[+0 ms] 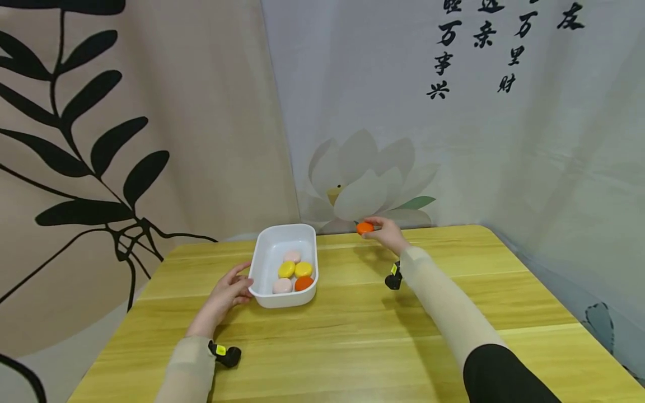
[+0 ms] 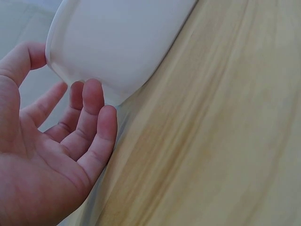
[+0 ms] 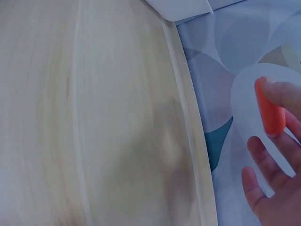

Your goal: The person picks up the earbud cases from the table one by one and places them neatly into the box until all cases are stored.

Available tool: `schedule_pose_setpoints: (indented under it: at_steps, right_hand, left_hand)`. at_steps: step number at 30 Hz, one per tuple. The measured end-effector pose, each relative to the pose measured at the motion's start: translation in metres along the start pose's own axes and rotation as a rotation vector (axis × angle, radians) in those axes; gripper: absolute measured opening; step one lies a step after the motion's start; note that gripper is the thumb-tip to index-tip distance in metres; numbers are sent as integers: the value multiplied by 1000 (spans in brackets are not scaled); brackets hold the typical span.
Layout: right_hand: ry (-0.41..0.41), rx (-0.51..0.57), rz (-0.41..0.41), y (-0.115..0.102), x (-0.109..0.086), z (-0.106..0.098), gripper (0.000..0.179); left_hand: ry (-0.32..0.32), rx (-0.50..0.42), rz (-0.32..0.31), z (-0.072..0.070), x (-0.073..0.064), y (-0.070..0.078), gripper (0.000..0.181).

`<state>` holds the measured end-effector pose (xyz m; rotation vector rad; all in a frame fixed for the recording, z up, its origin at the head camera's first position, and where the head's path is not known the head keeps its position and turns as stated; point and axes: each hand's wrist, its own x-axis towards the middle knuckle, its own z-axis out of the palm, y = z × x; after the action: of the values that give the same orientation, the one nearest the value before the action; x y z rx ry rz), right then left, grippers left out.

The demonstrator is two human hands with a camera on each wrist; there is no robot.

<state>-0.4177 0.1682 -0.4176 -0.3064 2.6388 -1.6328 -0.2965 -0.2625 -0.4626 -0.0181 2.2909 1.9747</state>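
Observation:
A white rectangular plastic container (image 1: pixel 287 302) stands on the table. Two yellow discs (image 1: pixel 286 270), two pale pink discs (image 1: pixel 282 285) and one orange disc (image 1: pixel 304 283) lie inside it. My left hand (image 1: pixel 229 291) grips its near left corner, thumb at the rim. Curled fingertips (image 2: pixel 94 89) rest against the outer wall in the left wrist view. Above the table's far edge, my right hand (image 1: pixel 388 235) pinches another smooth orange disc (image 1: pixel 365 228) between thumb and fingers. The right wrist view shows this disc (image 3: pixel 271 110) edge-on, with the lower fingers spread apart from it.
The yellow wood-grain table (image 1: pixel 332 347) ends just behind the container and right hand. A printed curtain (image 1: pixel 363 168) with flower, leaves and writing hangs close beyond that edge. Small black wrist cameras (image 1: pixel 229 357) sit on both forearms.

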Motion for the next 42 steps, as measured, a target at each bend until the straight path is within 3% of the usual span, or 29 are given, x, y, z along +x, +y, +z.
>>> schedule_pose_setpoints:
  at_steps: [16,42]
  right_hand:
    - [-74,11,-20,-17,-5,-3,57]
    - [-82,-18,-82,-35,-2,-14,54]
  left_hand:
    - [-8,-23,9,1,1,0,63]
    - [-10,-8,5,0,-2,2,63]
